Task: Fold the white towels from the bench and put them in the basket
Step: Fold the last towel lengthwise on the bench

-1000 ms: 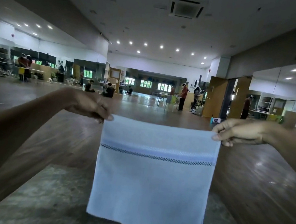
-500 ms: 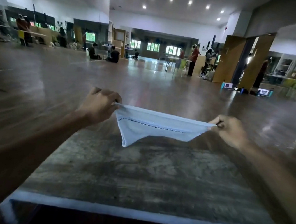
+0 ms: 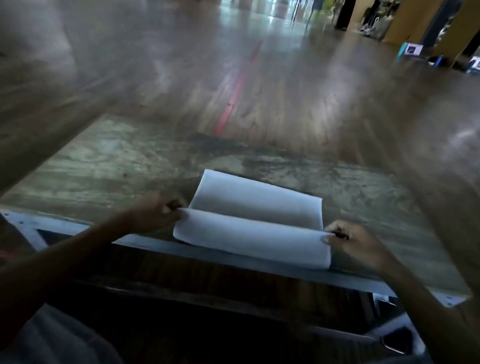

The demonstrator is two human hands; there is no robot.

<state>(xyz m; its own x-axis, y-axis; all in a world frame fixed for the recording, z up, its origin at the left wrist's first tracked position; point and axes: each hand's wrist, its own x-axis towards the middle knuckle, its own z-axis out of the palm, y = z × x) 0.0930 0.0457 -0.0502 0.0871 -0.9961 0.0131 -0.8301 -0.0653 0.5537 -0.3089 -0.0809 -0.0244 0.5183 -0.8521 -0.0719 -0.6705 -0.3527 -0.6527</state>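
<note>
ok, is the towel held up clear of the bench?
No, the towel lies on the bench, the left hand and right hand pinching its ends.

The towel (image 3: 253,235) lies at the near edge of the desk (image 3: 112,171), with the left hand (image 3: 155,212) pinching its left end and the right hand (image 3: 352,245) its right end, so I count that strip as taken. Bare desk top shows left, right and beyond the towel, open for a hand to pass. Past the far edge I see open floor (image 3: 274,94).
</note>
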